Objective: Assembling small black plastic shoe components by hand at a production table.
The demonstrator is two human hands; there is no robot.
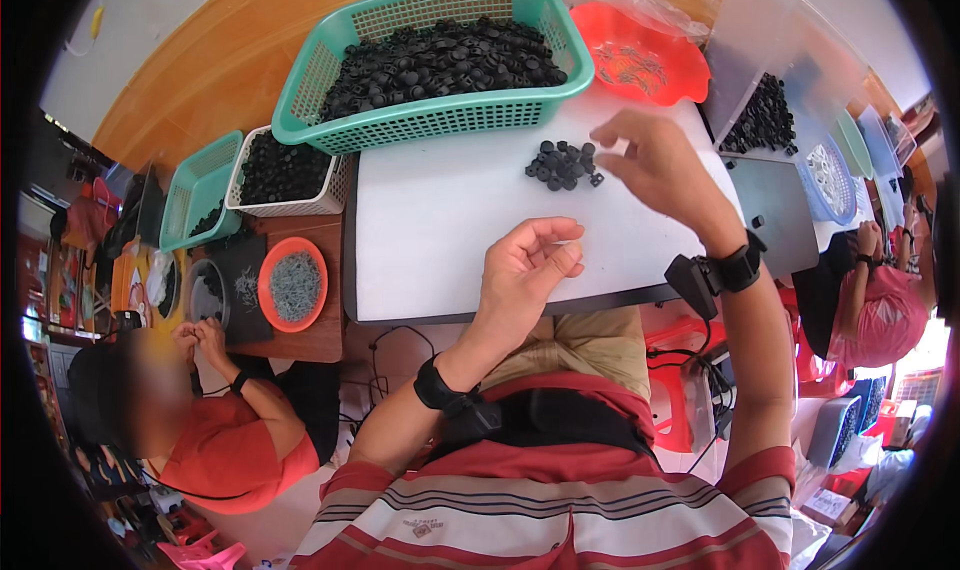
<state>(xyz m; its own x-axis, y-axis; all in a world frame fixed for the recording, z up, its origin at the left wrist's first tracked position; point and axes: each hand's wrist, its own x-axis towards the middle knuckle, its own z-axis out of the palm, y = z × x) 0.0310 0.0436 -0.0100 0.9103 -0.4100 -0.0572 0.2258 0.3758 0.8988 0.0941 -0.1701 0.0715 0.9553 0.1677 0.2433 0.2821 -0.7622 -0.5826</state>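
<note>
Contents of the red dish [640, 65], too small to tell

**Colours in front of you**

Your counter [450, 220] is plain white, with a small heap of black caps [563, 164] on it. Behind it, the big basket [440, 120] is teal with a mesh pattern and heaped with more black caps. To its right lies an orange-red tray [680, 70]. On your left, a smaller teal basket [190, 195], a white basket [335, 195] of black parts, and an orange bowl [266, 290] of grey bits. Your shirt [560, 510] is red with white and dark stripes; both wrist straps are black.
</note>
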